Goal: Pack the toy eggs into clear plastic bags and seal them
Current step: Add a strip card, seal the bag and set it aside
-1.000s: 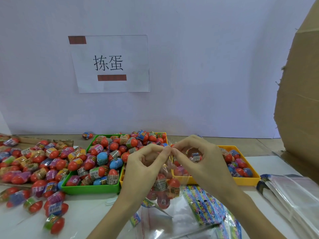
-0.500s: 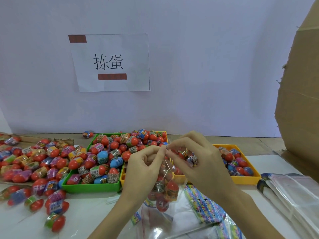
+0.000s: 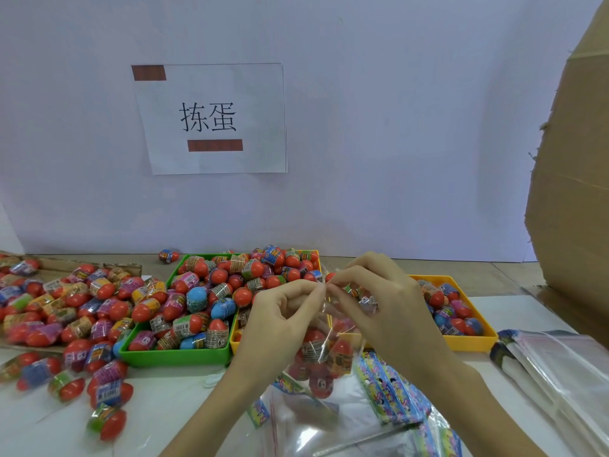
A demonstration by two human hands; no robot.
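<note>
Pinching the clear bag top — left hand, right hand.

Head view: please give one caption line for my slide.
Both hands, left hand and right hand, pinch the top of a clear bag holding toy eggs, above trays.

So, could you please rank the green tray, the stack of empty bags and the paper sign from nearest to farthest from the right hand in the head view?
From the right hand:
1. Green tray, to its left on the table.
2. Stack of empty bags, to its right at the table edge.
3. Paper sign, up on the wall, to the left.
</note>
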